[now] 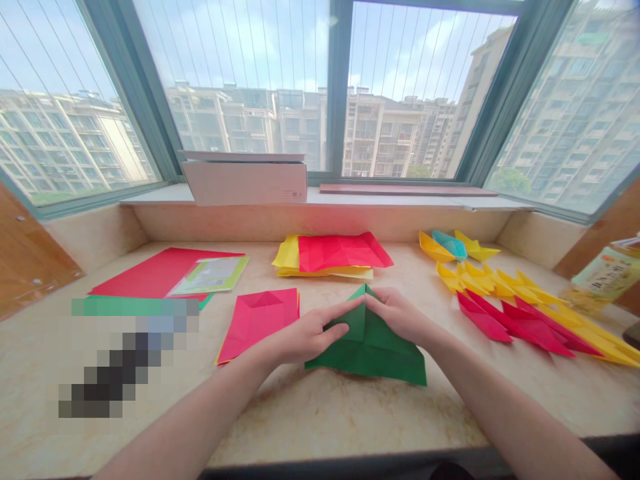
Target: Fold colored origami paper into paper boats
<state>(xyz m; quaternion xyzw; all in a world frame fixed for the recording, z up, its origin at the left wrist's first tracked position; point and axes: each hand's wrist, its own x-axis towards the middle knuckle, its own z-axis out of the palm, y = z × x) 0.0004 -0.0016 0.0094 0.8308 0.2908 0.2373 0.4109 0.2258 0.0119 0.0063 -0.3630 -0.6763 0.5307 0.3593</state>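
Countertop (pixel 280 427), marble-patterned, runs beneath the window (pixel 240 67); through the head view I locate the folded green paper (pixel 375 353) at its near middle, with a peak toward the far side and a wide, straight edge toward the near side.

My left hand (pixel 317 333) lies across the left slope of the paper, index finger stretched to the peak and thumb parted from it, both in contact with the sheet. Its other fingers are hidden, so I cannot tell whether it grips. My right hand (pixel 400 313) is on the right slope, thumb and fingers nearly closed, pinching the paper just beside the peak.

Just left of the work I note a stack of creased pink sheets (pixel 263 327) with yellow showing at the edge. On the far side, a creased red sheet (pixel 345 252) rests over yellow sheets (pixel 285 257). Farther left, a clear packet (pixel 213 275) lies on a large red sheet (pixel 145 273).

At right I record yellow paper boats (pixel 500 283) in a row, red paper boats (pixel 485 317) on their near side, and one blue paper boat (pixel 450 245) between yellow ones at the far end. A labelled jar (pixel 610 270) stands at far right. A white box (pixel 245 180) sits on the far ledge. One pixelated area at left is unreadable to me.
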